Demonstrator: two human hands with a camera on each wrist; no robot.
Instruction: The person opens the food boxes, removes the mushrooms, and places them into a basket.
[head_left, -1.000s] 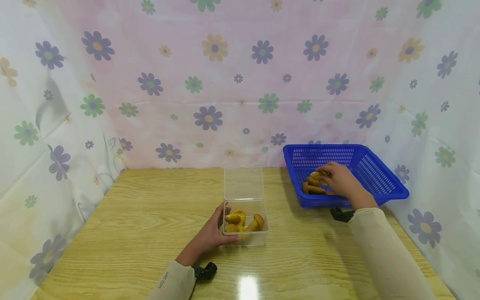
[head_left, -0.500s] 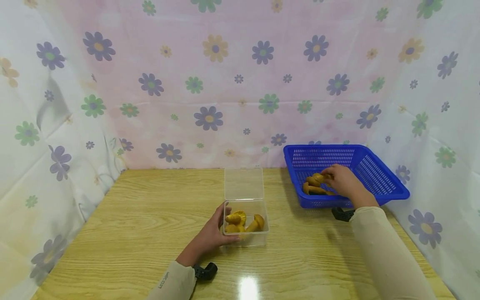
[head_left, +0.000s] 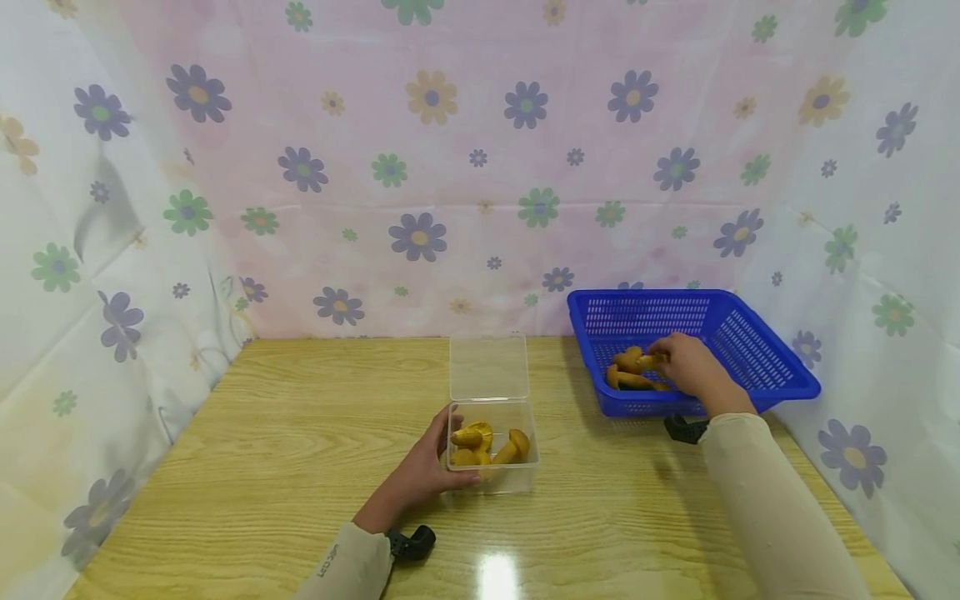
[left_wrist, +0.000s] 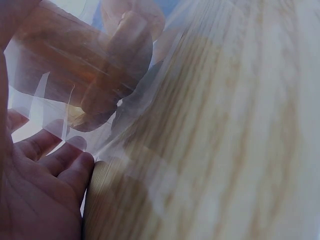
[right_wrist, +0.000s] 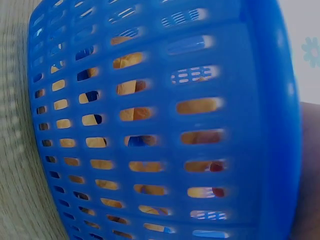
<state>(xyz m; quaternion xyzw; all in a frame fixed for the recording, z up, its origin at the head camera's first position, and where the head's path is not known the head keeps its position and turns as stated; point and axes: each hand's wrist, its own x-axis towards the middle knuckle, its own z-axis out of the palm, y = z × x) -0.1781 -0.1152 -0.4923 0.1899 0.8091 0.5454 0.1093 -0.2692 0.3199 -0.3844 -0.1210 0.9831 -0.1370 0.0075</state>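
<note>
Altogether three mushrooms [head_left: 487, 446] lie inside the clear box [head_left: 492, 477], each a smooth, rounded piece in yellow-brown with a domed cap and a stubby stem. That box is one square tub of thin, see-through plastic, its hinged lid [head_left: 487, 367] standing open behind it, and it sits near the middle of the bench [head_left: 262, 467], a pale wood-grain top with a glossy sheen. The left hand [head_left: 420, 475] has its grip around the box's near-left corner, thumb up along the left wall and fingers curled along the front; in the left wrist view the fingertips [left_wrist: 60, 160] press the clear wall, with orange shapes blurred behind it.

One blue basket [head_left: 757, 350] stands at the far right of the bench, well apart from the box; it is rectangular, of hard plastic, and its walls are pierced by rows of small slots. Inside it, at the near-left corner, lies a small heap of mushrooms [head_left: 628, 372] of the same colour; about three show, though an exact count cannot be told. The right hand [head_left: 690, 367] reaches into the basket, its grip pinched on one mushroom [head_left: 647, 361] at the top of that heap. From the right wrist view only the basket's slotted wall [right_wrist: 150, 125] shows, with yellow-brown patches behind the slots.
</note>
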